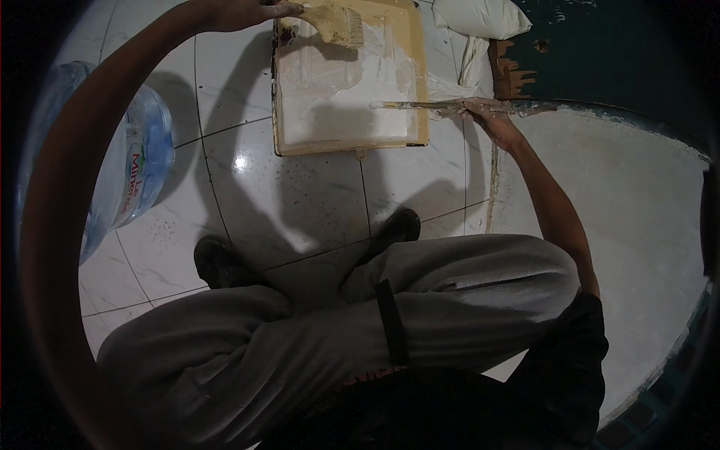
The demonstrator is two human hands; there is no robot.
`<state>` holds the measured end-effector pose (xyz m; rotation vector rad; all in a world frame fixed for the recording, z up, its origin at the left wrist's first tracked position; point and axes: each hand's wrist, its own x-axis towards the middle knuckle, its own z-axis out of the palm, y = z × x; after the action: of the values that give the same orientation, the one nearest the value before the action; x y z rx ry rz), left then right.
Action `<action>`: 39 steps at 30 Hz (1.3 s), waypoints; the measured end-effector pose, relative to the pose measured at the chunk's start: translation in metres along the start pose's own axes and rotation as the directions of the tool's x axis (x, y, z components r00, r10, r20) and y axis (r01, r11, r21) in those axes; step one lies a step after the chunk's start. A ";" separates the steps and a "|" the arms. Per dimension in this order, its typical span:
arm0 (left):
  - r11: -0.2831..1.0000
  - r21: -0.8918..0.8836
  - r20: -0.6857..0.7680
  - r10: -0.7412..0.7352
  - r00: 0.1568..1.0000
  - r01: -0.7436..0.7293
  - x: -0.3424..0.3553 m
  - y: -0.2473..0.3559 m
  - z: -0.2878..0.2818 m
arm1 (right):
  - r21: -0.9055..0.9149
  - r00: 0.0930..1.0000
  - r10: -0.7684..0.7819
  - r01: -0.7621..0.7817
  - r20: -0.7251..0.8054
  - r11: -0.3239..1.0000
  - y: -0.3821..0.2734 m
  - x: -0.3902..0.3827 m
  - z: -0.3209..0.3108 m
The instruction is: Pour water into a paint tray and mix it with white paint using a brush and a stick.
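Note:
My left hand (247,10) grips the handle of a paint-crusted brush (334,26), whose bristles are over the upper part of a yellowish paint tray (416,75) with white paint (330,120) in it. My right hand (491,120) holds a long, thin, paint-smeared stick (397,105) that lies level across the tray's right side, its pale tip over the paint. The exact kind of this tool is hard to make out.
A clear blue water jug (142,172) stands at left on the tiled floor (285,195). A white sack (480,15) is behind the tray. A pale ledge (637,225) with dark green edging is at right. My bent legs and shoes are below.

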<state>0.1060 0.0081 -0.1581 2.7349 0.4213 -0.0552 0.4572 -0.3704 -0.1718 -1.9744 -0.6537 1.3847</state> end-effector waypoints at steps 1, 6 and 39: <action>1.000 -0.009 0.027 -0.014 1.000 0.015 0.000 -0.001 0.003 | 0.006 1.000 0.005 -0.005 0.001 1.000 0.001 0.001 -0.001; 0.999 -0.047 0.071 0.013 0.997 -0.009 0.013 0.009 -0.017 | 0.151 0.976 -0.167 0.188 -0.143 0.970 -0.045 0.013 -0.008; 0.995 -0.062 0.060 0.087 0.994 -0.084 0.001 0.013 0.030 | -0.529 0.946 -0.303 0.316 0.115 0.787 -0.066 -0.020 0.052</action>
<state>0.1115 -0.0143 -0.1812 2.6817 0.2836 -0.1040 0.3991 -0.3284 -0.1238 -2.1328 -1.4471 1.0921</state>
